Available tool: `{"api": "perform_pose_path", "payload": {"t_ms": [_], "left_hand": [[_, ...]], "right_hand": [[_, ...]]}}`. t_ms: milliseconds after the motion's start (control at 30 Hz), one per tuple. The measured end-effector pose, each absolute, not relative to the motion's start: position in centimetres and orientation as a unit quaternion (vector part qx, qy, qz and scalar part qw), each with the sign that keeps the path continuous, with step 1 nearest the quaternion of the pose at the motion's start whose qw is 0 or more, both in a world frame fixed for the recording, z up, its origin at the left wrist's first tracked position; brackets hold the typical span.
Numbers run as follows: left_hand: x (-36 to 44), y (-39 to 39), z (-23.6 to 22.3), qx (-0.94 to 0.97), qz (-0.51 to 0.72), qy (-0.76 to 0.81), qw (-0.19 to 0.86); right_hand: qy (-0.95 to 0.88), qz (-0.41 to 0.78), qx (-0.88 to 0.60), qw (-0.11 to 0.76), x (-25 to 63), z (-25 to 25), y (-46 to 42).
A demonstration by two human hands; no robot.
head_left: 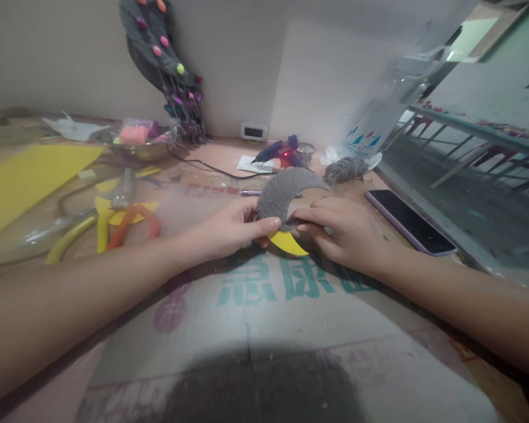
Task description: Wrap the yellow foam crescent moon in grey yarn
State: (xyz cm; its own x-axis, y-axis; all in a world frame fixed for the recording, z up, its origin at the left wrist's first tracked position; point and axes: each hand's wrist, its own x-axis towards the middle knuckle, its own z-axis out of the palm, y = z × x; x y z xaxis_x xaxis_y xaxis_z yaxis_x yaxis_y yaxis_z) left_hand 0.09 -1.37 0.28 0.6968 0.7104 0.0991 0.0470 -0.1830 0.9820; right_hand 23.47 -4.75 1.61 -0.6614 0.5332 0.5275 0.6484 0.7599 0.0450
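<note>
Looking across a pinkish worktop [220,150], covered on the near side by a pale cardboard sheet [247,346] printed in teal and purple. Stretching both bare forearms [114,299] over it. Seeing a flat yellow sheet [39,182] at far left, and at far right a tall, clear plastic bottle [374,126] with blue and red sail shapes. Facing a dark grey, curved hanging piece [150,44] with bright dots. Having on the left a clear bowl [143,154] of pink pieces and a metal tool with orange handles [122,228]; on the right, a dark-screened phone [409,220]. Seeing beyond the hands a blue glue gun [277,151] and a loose grey yarn bundle [346,170].

Holding over the cardboard's far part, between both hands, a grey yarn-wrapped crescent [273,197] with a bare yellow end. Opening rightward; pointing the grey tip upper right, the yellow end lower right; running lengthwise roughly far to near. Gripping the wrapped curve in the left hand [229,229]; pinching narrowly at the inner edge with the right hand's [339,226] fingers; cannot tell whether on a strand. Partly hiding a slim pen [249,192] behind.
</note>
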Motion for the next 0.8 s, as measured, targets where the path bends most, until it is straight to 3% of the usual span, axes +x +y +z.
{"api": "perform_pose_path", "payload": {"t_ms": [400, 800], "left_hand": [[-0.02, -1.42, 0.49, 0.714, 0.266, 0.294, 0.577], [-0.04, -1.41, 0.46, 0.718, 0.272, 0.294, 0.569]], "right_hand": [[-0.875, -0.051, -0.375, 0.301, 23.58, 1.33, -4.71], [-0.901, -0.058, -0.336, 0.268, 23.39, 1.67, -4.73]]}}
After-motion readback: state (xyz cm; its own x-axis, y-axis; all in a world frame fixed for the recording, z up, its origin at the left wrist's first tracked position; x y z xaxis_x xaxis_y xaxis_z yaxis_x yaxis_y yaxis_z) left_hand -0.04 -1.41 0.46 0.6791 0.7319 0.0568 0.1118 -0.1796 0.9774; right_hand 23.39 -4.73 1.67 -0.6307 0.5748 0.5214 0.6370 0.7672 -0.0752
